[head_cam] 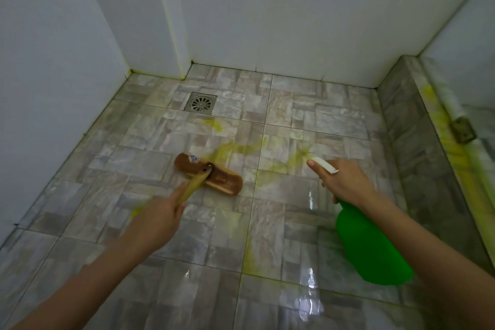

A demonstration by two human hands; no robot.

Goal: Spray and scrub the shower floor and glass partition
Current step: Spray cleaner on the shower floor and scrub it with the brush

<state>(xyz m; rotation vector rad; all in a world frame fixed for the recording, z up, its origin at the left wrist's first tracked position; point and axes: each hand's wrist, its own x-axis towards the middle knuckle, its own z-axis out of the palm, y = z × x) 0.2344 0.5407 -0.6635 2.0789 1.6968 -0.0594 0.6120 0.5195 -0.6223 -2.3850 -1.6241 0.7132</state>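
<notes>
Floor (187,289): grey-brown stone-look tiles; wet glare on the patch farthest on the near side of the drain (200,102)
Bottle (369,246): green, hanging below the right hand (345,182); nearer than the drain and to its right; it hides the tiles behind it
Left hand (158,218): fingers curled round the yellowish handle (194,186); nearer than the drain, slightly to its left
Right hand: wrapped round the bottle's neck, forefinger stretched along the white spray head (325,165), which points away from the camera; right of the drain
Brush (209,177): brown wooden head lying flat on the tiles, slanted; between the left hand and the drain; the handle crosses over its middle
Stains (241,149): yellow-green streaks on the tiles between the brush and the drain, spreading rightward toward the spray head
Kerb (417,142): tiled step far right of the drain; yellow smears along its top
Partition (468,35): pale panel standing on the kerb, a brass bracket (462,130) at its foot
Walls (267,8): white, just behind the drain; yellow tinge in the corner seams
</notes>
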